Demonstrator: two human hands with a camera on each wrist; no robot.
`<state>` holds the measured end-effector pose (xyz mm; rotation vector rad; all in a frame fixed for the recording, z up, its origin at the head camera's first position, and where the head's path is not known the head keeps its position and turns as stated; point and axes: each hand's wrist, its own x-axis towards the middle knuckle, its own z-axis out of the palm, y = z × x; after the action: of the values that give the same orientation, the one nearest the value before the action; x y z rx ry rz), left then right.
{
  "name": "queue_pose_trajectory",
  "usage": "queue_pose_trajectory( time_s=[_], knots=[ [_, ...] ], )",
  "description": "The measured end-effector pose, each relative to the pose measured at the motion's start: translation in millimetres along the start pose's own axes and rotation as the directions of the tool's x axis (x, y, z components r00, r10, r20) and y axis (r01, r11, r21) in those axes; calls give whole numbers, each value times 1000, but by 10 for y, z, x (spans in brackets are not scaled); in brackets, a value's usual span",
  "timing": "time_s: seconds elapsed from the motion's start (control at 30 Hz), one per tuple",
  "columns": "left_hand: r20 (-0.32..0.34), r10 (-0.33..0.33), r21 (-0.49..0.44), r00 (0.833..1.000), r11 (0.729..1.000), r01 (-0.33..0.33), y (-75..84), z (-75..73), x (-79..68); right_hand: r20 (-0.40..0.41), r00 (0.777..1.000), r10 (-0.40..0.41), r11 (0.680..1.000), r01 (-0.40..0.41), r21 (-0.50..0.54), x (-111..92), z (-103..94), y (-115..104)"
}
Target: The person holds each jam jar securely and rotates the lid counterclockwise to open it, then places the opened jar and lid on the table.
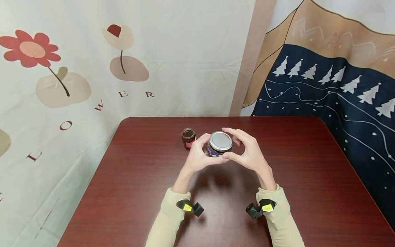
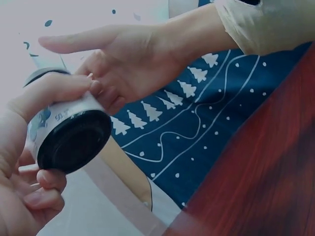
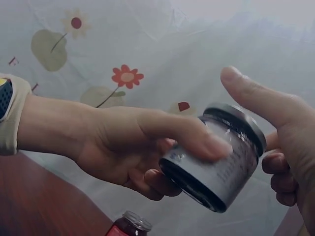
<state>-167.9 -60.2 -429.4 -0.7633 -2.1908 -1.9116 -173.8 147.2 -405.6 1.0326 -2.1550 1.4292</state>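
Note:
A glass jar [image 1: 220, 142] with a silver lid, a printed label and dark contents is held above the table. My left hand [image 1: 197, 154] grips its body, thumb on the near side and fingers behind, as the left wrist view shows too. The lid [image 3: 235, 123] sits on top of the jar. Around the lid side hovers my right hand [image 1: 248, 151], its thumb extended and the fingers loosely bent; a gap shows between it and the lid. Behind the left hand, a smaller dark jar [image 1: 188, 138] with a red label and a glass rim stands on the table.
The dark red wooden table [image 1: 139, 192] has rounded far corners. Behind it hangs a pale curtain [image 1: 191, 68] with flower prints. At the right is a dark blue cloth [image 1: 308, 92] with white trees. Each wrist carries a strapped black camera [image 1: 197, 209].

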Motion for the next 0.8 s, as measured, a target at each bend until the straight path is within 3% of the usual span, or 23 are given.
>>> queue_pose_trajectory(
  time_s=[0.17, 0.37, 0.63, 0.8],
  knots=[
    [-106, 66, 176, 992, 983, -47, -18, 40, 4, -33, 999, 42, 998, -44, -43, -7, 20, 17],
    [-147, 121, 345, 982, 936, -64, 5, 72, 11, -61, 997, 48, 996, -52, -76, 0, 43, 28],
    [-147, 153, 424, 977, 902, -78, 4, 82, 15, -75, 996, 46, 995, -53, -86, 8, 66, 24],
    [-132, 161, 416, 978, 905, -93, 13, 74, 16, -79, 996, 41, 996, -47, -79, 10, 63, 17]
  ],
)
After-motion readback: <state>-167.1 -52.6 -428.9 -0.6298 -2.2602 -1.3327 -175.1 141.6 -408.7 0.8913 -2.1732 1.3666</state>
